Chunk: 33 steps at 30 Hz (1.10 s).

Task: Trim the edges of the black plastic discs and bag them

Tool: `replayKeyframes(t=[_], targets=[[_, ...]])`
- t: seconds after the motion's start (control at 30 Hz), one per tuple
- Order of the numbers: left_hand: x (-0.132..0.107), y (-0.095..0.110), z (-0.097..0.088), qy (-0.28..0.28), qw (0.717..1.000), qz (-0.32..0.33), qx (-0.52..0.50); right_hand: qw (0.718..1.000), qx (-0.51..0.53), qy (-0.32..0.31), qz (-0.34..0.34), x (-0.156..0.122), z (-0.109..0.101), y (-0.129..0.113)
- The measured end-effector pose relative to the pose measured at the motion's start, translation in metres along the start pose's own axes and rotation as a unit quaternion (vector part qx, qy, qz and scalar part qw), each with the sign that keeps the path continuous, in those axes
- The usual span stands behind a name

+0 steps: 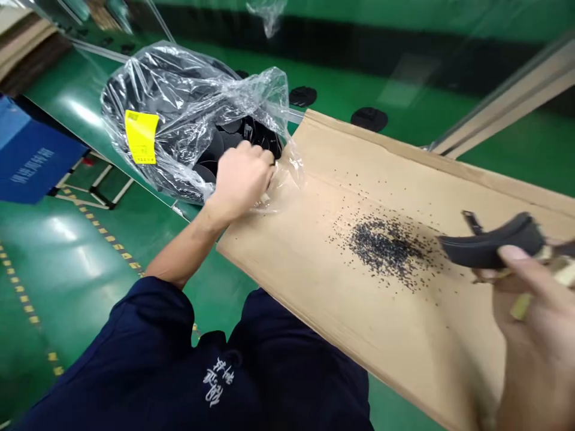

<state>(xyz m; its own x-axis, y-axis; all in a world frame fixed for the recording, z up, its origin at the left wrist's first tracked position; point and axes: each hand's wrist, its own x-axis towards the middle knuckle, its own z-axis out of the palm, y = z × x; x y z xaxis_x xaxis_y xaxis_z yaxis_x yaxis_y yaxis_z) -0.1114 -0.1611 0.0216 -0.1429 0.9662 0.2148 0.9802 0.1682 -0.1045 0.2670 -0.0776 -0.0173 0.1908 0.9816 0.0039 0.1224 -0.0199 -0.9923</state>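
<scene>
My left hand (pixel 245 176) is closed at the mouth of a clear plastic bag (pixel 179 90). Its fingertips are hidden, so what they grip cannot be made out. Smooth black curved pieces (pixel 215 149) show inside the bag, which carries a yellow label (pixel 142 136). On the right, my right hand (pixel 534 293) is shut on a black curved plastic part (pixel 494 239), held above the cardboard sheet (pixel 314 287). Yellowish coverings show on some of its fingers, and the hand is partly blurred. Between the hands, a heap of tiny black pellets (pixel 386 245) lies scattered on the cardboard.
The cardboard has a raised far edge (pixel 395 143). Bag and cardboard rest on a green work surface (pixel 72 90). A blue box (pixel 36 155) stands on a frame at the left. Black round pads (pixel 369 119) lie beyond the cardboard, near a slanting metal post (pixel 507 102).
</scene>
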Motion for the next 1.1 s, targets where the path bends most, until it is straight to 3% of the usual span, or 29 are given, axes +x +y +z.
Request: replayKeyframes(t=[0.1, 0.23, 0.33, 0.43, 0.53, 0.6, 0.73, 0.8, 0.9, 0.97, 1.1], targets=[[0.006, -0.022, 0.013, 0.025, 0.999, -0.040, 0.023, 0.994, 0.058, -0.054, 0.079, -0.033, 0.015, -0.002], [-0.001, -0.026, 0.011, 0.170, 0.984, -0.023, -0.041, 0.978, 0.103, -0.135, 0.125, -0.048, 0.027, -0.005], [-0.011, -0.005, 0.001, 0.277, 0.953, 0.037, -0.114, 0.968, 0.110, -0.178, 0.138, -0.051, 0.030, 0.002], [-0.015, 0.037, 0.004, 0.314, 0.923, 0.140, -0.172, 0.956, 0.126, -0.208, 0.167, -0.055, 0.034, 0.010], [-0.012, 0.089, 0.017, 0.289, 0.896, 0.236, -0.239, 0.947, 0.163, -0.211, 0.178, -0.059, 0.034, 0.015], [-0.010, 0.122, 0.025, 0.237, 0.874, 0.263, -0.333, 0.946, 0.177, -0.209, 0.171, -0.061, 0.031, 0.018], [-0.010, 0.162, 0.036, 0.119, 0.813, 0.216, -0.527, 0.954, 0.181, -0.187, 0.152, -0.062, 0.022, 0.022], [-0.010, 0.168, 0.042, 0.082, 0.793, 0.179, -0.577, 0.959, 0.171, -0.183, 0.136, -0.062, 0.019, 0.023], [-0.010, 0.165, 0.050, 0.030, 0.785, 0.157, -0.598, 0.970, 0.128, -0.184, 0.092, -0.063, 0.017, 0.025], [-0.011, 0.161, 0.053, 0.011, 0.792, 0.168, -0.587, 0.976, 0.095, -0.184, 0.069, -0.064, 0.016, 0.026], [-0.014, 0.157, 0.054, 0.024, 0.822, 0.225, -0.523, 0.979, 0.048, -0.190, 0.059, -0.067, 0.015, 0.027]])
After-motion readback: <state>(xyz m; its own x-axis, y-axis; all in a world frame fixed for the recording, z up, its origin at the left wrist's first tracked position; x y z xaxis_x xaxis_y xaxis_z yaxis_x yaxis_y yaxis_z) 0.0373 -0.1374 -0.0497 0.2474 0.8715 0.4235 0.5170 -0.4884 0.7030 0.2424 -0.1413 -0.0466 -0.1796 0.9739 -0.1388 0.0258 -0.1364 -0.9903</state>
